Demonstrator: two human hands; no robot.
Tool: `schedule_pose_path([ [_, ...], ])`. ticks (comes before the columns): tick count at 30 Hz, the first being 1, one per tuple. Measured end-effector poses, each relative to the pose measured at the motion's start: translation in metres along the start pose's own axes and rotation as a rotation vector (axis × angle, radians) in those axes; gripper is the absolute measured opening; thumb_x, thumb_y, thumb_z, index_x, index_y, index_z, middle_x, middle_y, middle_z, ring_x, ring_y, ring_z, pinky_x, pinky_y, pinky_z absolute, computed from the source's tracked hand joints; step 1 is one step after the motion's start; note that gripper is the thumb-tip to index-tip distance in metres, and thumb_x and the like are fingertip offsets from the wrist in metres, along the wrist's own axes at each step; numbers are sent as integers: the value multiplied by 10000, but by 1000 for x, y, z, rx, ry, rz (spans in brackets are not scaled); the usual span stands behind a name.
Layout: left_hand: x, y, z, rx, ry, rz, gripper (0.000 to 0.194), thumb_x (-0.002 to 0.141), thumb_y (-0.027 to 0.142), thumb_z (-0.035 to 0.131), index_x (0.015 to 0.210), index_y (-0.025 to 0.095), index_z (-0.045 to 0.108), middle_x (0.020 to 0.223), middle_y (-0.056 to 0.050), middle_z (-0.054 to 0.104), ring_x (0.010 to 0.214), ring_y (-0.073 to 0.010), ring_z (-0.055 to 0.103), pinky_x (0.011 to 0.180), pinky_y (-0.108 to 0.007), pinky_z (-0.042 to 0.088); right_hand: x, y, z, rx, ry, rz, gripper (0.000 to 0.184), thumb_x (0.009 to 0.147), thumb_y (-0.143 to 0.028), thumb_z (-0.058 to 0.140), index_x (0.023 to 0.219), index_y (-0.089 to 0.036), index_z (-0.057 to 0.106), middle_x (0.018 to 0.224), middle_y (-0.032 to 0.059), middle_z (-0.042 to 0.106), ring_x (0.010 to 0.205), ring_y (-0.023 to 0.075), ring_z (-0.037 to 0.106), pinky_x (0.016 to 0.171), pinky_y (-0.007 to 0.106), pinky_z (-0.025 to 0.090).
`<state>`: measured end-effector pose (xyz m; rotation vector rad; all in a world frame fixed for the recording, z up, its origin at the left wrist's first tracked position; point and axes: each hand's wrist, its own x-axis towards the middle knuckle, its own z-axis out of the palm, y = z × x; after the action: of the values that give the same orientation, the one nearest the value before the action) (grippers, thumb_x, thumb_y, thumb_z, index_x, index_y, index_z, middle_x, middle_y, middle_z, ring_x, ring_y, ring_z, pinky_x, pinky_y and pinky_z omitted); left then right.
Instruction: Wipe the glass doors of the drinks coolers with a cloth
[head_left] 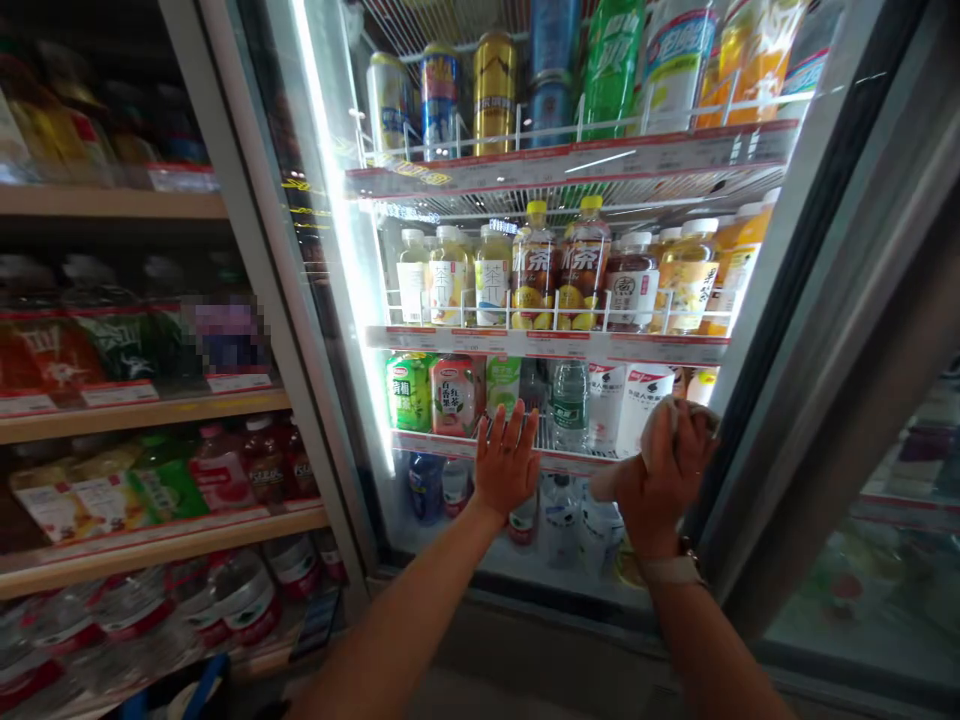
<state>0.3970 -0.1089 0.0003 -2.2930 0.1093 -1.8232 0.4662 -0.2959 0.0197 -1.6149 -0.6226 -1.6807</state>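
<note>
My left hand [507, 468] is raised with its fingers spread, empty, in front of a lower shelf of a lit drinks fridge. Behind its fingertips is a green carton [502, 380]; a clear water bottle [570, 405] stands just right of it. My right hand [660, 490] grips a pale, crumpled cloth [694, 428] near the fridge's right side, with a watch on that wrist. White boxes [641, 395] stand behind and left of the cloth. Whether either hand touches the glass or the shelf edge, I cannot tell.
Tea bottles [581, 265] line the middle fridge shelf, with cans [494, 90] and larger bottles above. Dark metal framing [795, 330] borders the right side. Wooden shelves [150, 412] with bottled drinks stand at left. A dark blue-edged object [214, 680] is low at left.
</note>
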Motion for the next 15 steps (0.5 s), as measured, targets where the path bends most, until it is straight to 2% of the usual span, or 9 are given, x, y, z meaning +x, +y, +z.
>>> schedule_pose_path([
  [3,-1,0,1,9,-11,-4,636,953,306,371,1539,157,176,1554,-106,330,1489,-255,161,1219,-478,116,-7,-19,10,52,-12,-14,597,891,-67,390,1470,-212,410,1463,130,483,1397,309,387,1160,595,260],
  [8,-1,-1,0,30,-24,-2,612,967,312,336,1539,159,178,1555,-106,332,1488,-256,170,1215,-479,123,-39,-49,18,140,-180,-190,622,905,-31,396,1487,-246,366,1338,85,614,1342,201,476,1181,450,298],
  [12,0,-1,0,30,13,10,594,977,329,291,1537,157,190,1558,-100,329,1493,-247,146,1216,-462,121,-55,-52,13,186,-274,-318,598,911,-18,404,1475,-215,380,1245,69,677,1249,147,567,1189,370,289],
  [15,0,-1,0,15,1,5,596,974,325,308,1536,163,193,1559,-101,325,1493,-255,141,1213,-470,132,-51,-42,6,168,-339,-389,561,917,-22,392,1444,-210,428,1250,57,676,1245,136,569,1191,341,281],
])
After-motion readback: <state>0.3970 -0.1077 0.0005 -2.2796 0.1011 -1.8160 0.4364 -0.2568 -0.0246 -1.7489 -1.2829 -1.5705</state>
